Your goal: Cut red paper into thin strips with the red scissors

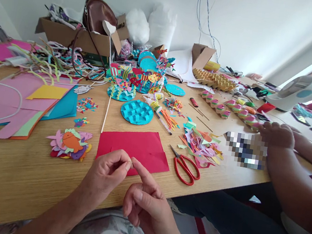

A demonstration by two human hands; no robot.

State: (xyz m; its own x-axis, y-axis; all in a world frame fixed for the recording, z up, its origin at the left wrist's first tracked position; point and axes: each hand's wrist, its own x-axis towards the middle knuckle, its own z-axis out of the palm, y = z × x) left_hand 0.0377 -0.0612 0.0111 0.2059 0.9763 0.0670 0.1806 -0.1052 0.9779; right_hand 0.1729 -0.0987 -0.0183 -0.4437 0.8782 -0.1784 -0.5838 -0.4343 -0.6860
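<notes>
My left hand [111,173] is closed in a pinch above a sheet of red paper [137,145]. Whatever lies between its thumb and forefinger is too small to name. Against those fingertips rests the outstretched index finger of my right hand [148,200], its other fingers loosely curled and no object showing in it. Right of the red sheet lie red-handled scissors [186,170], blades toward the back. A pile of paper fish cutouts [71,144] sits to the left, an orange one on top. Behind the sheet is a round blue piece with raised paper strips [136,112].
Coloured paper scraps [203,145], glue bottles [153,104] and decorated blue fish pieces [122,84] crowd the middle. Paper sheets [9,99] lie at left, a cardboard box [65,39] behind them. At right, another person's hands [278,135] rest near egg-carton strips [244,114].
</notes>
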